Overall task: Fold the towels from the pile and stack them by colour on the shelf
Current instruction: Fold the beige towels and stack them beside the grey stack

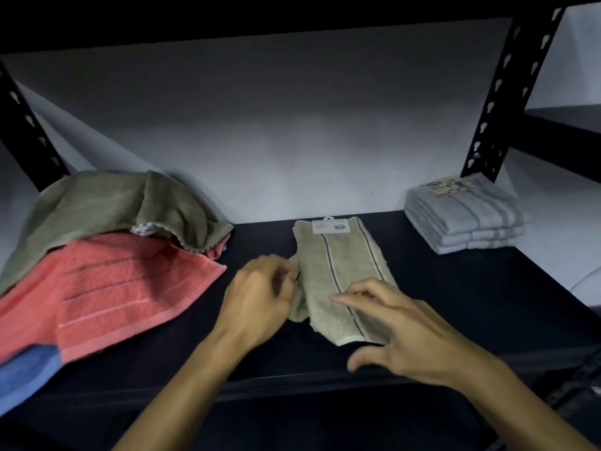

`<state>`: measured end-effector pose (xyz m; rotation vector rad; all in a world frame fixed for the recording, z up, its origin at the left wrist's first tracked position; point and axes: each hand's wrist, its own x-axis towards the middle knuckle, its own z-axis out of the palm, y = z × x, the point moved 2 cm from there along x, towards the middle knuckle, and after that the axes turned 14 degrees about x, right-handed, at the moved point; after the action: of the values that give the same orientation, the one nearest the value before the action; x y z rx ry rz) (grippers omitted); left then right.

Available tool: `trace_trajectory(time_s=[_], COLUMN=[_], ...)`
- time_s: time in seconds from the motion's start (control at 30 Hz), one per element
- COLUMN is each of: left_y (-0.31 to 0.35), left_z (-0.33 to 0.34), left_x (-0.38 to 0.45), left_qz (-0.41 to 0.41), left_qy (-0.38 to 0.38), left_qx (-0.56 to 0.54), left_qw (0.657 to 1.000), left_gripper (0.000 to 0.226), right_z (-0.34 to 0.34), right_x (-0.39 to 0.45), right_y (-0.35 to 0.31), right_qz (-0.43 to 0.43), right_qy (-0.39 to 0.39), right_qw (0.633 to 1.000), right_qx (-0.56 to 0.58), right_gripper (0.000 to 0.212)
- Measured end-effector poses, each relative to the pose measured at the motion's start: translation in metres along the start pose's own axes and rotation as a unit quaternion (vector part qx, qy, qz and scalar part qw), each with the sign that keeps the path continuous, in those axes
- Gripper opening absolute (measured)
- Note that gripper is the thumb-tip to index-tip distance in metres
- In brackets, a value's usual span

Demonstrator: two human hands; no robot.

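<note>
Folding the beige striped towel (341, 271)
Your left hand (260, 294) pinches its left edge (fingers curled); your right hand (400, 330) rests half-open on it.

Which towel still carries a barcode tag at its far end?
The beige striped towel between both hands, mid-shelf. The olive, pink and blue towels in the left pile show none.

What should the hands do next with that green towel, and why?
Probably flatten the bunched left edge: the left hand pinches it, while the right hand rests on the green towel, which lies crooked and apart from the grey stack.
</note>
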<state>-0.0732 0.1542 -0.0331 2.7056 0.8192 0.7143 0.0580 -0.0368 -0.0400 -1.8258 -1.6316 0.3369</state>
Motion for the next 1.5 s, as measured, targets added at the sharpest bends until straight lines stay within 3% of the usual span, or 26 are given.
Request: trace_trajectory(time_s=[0.07,0.13,0.2,0.3,0.37,0.47,0.53,0.7,0.8,0.87,0.97,1.03,1.1,1.23,1.3,1.4,1.5], left_y=[-0.005,-0.009,-0.013,-0.018,-0.020,-0.024,-0.027,-0.028,-0.026,-0.021,-0.002,0.018,0.042,0.083,0.095,0.104,0.096], left_z=[0.012,0.021,0.027,0.030,0.028,0.024,0.023,0.022,0.019,0.015,0.001,-0.011,-0.024,-0.042,-0.037,-0.007,0.026], left_x=[-0.011,-0.017,-0.022,-0.025,-0.026,-0.030,-0.032,-0.029,-0.024,-0.019,0.001,0.020,0.040,0.065,0.063,0.039,0.009], left_qz=[0.037,0.063,0.066,0.071,0.081,0.097,0.110,0.112,0.111,0.109,0.109,0.115,0.135,0.150,0.166,0.271,0.333], left_qy=[-0.042,-0.069,-0.078,-0.059,-0.044,-0.024,-0.009,0.017,0.017,0.012,0.000,0.009,0.044,0.132,0.161,0.124,0.036], left_qx=[0.061,0.094,0.115,0.137,0.144,0.182,0.231,0.248,0.271,0.281,0.273,0.275,0.291,0.257,0.194,0.162,0.178], left_qw=[0.997,0.991,0.988,0.986,0.985,0.978,0.967,0.962,0.956,0.953,0.956,0.955,0.946,0.946,0.953,0.941,0.925], left_gripper=[0.024,0.035,0.041,0.035,0.034,0.048,0.052,0.027,0.032,0.027,0.016,0.024,0.031,0.018,0.011,0.005,0.021], right_z=[0.005,0.000,-0.014,-0.038,-0.050,-0.057,-0.053,-0.028,-0.025,-0.025,-0.026,-0.029,-0.033,-0.042,-0.046,-0.051,-0.048], right_x=[0.005,0.011,0.017,0.025,0.027,0.019,0.007,-0.012,-0.011,-0.005,0.008,0.016,0.021,0.018,0.013,0.002,-0.007], right_y=[0.005,0.008,0.005,0.007,0.015,0.031,0.044,0.074,0.068,0.059,0.059,0.064,0.066,0.062,0.064,0.055,0.042], right_qz=[-0.027,-0.033,-0.005,0.065,0.108,0.151,0.190,0.227,0.202,0.190,0.200,0.222,0.234,0.264,0.298,0.359,0.221], right_qy=[0.054,0.163,0.273,0.377,0.430,0.461,0.448,0.365,0.318,0.246,0.163,0.156,0.209,0.315,0.292,0.140,0.091], right_qw=[0.997,0.978,0.942,0.865,0.834,0.842,0.857,0.903,0.926,0.946,0.952,0.952,0.947,0.907,0.907,0.910,0.956], right_qx=[0.040,0.124,0.195,0.325,0.328,0.235,0.171,0.019,-0.027,-0.095,-0.166,-0.141,-0.063,0.086,0.055,-0.151,-0.167], right_gripper=[0.048,0.029,0.024,0.015,0.013,0.015,0.017,0.026,0.048,0.063,0.052,0.033,0.020,0.021,0.029,0.053,0.077])
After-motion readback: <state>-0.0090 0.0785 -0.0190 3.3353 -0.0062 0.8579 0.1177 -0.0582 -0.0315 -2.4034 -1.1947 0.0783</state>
